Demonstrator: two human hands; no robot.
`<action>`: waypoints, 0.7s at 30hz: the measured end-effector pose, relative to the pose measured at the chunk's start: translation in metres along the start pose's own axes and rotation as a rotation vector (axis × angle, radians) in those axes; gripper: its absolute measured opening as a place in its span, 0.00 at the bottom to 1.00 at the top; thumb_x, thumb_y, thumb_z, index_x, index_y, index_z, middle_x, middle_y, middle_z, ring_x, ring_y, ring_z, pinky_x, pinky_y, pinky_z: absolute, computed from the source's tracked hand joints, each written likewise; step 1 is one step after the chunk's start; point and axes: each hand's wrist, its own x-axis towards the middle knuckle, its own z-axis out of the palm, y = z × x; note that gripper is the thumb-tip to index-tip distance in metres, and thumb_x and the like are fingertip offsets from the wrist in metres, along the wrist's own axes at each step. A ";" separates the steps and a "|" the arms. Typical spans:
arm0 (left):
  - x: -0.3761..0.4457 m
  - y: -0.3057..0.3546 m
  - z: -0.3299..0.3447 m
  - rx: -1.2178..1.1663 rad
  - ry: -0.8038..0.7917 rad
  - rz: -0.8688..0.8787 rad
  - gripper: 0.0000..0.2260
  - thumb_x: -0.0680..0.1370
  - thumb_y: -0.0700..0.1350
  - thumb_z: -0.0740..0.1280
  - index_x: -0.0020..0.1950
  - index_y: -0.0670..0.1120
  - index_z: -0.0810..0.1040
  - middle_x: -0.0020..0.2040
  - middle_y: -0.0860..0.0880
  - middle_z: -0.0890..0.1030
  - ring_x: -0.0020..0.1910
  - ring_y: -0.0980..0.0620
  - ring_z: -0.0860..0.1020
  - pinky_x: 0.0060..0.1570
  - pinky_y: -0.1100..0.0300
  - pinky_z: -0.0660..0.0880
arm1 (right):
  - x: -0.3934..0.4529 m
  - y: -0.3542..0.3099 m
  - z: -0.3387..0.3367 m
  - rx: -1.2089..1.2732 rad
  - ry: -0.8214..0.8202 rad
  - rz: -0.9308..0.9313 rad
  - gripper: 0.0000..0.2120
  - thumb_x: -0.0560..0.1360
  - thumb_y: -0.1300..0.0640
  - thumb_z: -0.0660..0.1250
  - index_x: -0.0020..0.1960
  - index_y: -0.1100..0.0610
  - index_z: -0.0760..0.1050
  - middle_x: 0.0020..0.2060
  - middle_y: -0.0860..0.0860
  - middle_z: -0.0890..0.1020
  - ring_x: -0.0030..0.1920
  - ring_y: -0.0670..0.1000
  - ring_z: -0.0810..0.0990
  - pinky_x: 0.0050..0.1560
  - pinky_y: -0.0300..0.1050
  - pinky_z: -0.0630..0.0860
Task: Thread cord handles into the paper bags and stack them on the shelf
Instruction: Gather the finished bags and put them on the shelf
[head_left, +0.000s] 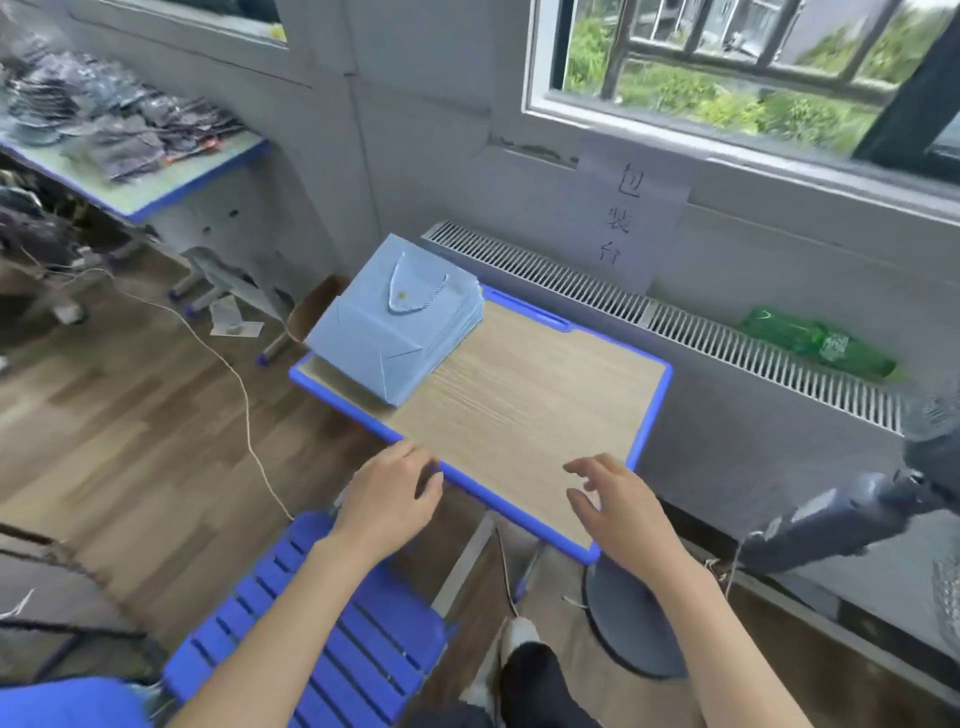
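Note:
A stack of flat light-blue paper bags (384, 332) lies on the far left corner of a small wooden desk with a blue rim (652, 410). The top bag carries a twisted blue cord handle (415, 296). My left hand (389, 493) hovers at the desk's near left edge, fingers loosely curled, holding nothing. Over the near right part of the desk is my right hand (618, 509), fingers spread and relaxed, also empty.
A blue slatted chair (332, 639) stands below the desk. A radiator grille (675, 322) runs under the window, with a green plastic bottle (821, 340) lying on it. A grey fan and its round base (628, 618) sit at the right. Another desk with dark items (119, 124) stands far left.

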 end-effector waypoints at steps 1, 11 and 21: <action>0.009 -0.001 0.002 0.015 0.021 -0.022 0.07 0.77 0.45 0.65 0.51 0.45 0.80 0.49 0.50 0.79 0.50 0.48 0.77 0.49 0.55 0.73 | 0.013 0.006 0.000 -0.012 -0.016 -0.013 0.14 0.78 0.54 0.60 0.63 0.52 0.72 0.58 0.46 0.73 0.53 0.48 0.75 0.50 0.41 0.69; 0.065 -0.018 -0.012 -0.099 0.066 -0.224 0.05 0.76 0.40 0.67 0.48 0.47 0.81 0.44 0.53 0.77 0.40 0.58 0.76 0.48 0.58 0.74 | 0.110 0.021 0.009 0.080 -0.114 -0.044 0.16 0.78 0.55 0.61 0.65 0.53 0.70 0.59 0.49 0.74 0.56 0.50 0.75 0.53 0.45 0.72; 0.175 -0.096 -0.020 0.204 -0.137 -0.278 0.11 0.79 0.47 0.62 0.60 0.48 0.76 0.57 0.52 0.76 0.56 0.50 0.75 0.52 0.57 0.71 | 0.188 -0.019 0.055 0.258 -0.204 0.087 0.17 0.79 0.54 0.60 0.66 0.58 0.68 0.61 0.52 0.73 0.59 0.49 0.74 0.54 0.35 0.65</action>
